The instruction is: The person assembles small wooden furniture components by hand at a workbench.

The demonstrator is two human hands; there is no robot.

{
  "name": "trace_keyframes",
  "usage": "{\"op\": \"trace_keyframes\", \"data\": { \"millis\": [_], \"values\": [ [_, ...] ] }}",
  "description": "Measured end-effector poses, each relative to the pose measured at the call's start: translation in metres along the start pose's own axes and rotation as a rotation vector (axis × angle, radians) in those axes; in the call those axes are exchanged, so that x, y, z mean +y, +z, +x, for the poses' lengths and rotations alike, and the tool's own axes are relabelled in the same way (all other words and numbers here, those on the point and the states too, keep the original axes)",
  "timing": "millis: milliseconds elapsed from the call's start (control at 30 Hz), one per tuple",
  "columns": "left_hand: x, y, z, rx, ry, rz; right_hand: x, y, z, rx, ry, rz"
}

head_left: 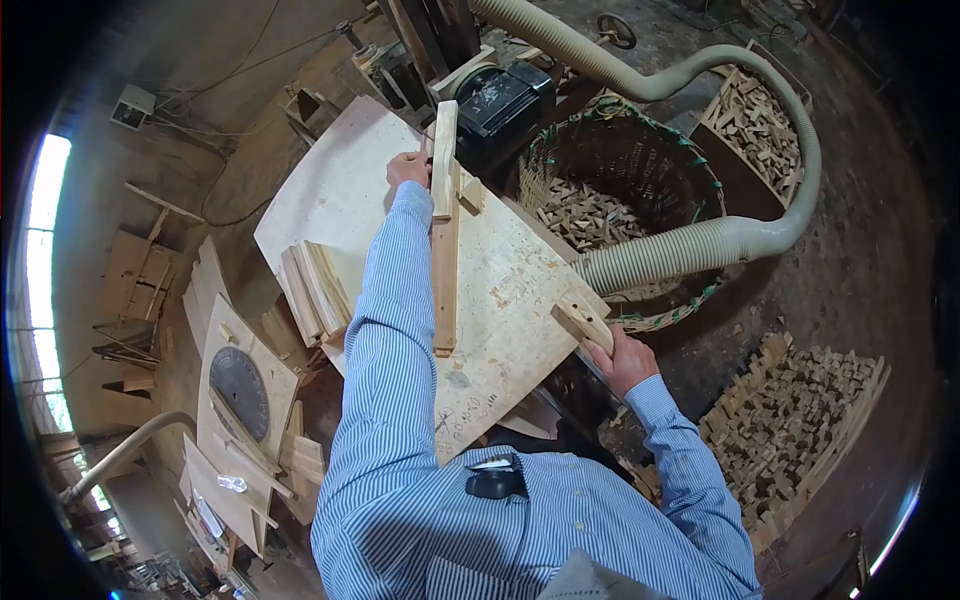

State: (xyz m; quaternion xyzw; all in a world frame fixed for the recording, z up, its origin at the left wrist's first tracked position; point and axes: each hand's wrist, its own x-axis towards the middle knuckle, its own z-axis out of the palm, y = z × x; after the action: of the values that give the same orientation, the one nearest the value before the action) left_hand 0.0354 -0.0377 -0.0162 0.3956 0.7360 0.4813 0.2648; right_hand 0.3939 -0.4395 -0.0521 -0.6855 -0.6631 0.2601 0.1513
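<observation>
My left hand [408, 169] is at the far part of the pale work board [510, 270], its fingers closed against the left side of a long wooden strip [445, 150]. That strip lies along a brown wooden fence [444, 290] fixed on the board. Just right of the strip sits a small wood block [470, 193]. At the board's right corner my right hand [626, 361] is wrapped round a wooden piece with dark holes [583, 322]. A stack of wooden boards [316, 292] rests on the left part of the work board.
Beyond the board stands a black motor [505, 100]. A wicker basket [690, 170] holds wood offcuts, with a ribbed hose [670, 255] passing over it. Stacked wood blocks [800, 430] lie at the right. A round dark disc [239, 392] is at the left.
</observation>
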Motion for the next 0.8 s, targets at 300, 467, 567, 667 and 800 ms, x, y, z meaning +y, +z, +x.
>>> {"op": "trace_keyframes", "data": {
  "millis": [300, 467, 567, 667, 800],
  "values": [
    [-0.014, 0.007, 0.015, -0.002, 0.066, 0.098, 0.0, 0.0, -0.002, 0.024, -0.004, 0.018],
    [-0.029, 0.011, 0.022, 0.01, 0.173, 0.136, -0.005, -0.007, -0.003, -0.031, 0.035, 0.027],
    [-0.024, 0.003, 0.009, -0.039, 0.194, 0.144, -0.008, -0.01, -0.002, -0.042, 0.054, 0.041],
    [-0.008, -0.007, -0.011, -0.145, 0.095, 0.151, -0.013, -0.015, -0.002, -0.061, 0.077, 0.032],
    [-0.021, 0.004, -0.007, -0.09, 0.125, 0.013, -0.016, -0.019, -0.002, -0.084, 0.102, 0.002]
  ]
}}
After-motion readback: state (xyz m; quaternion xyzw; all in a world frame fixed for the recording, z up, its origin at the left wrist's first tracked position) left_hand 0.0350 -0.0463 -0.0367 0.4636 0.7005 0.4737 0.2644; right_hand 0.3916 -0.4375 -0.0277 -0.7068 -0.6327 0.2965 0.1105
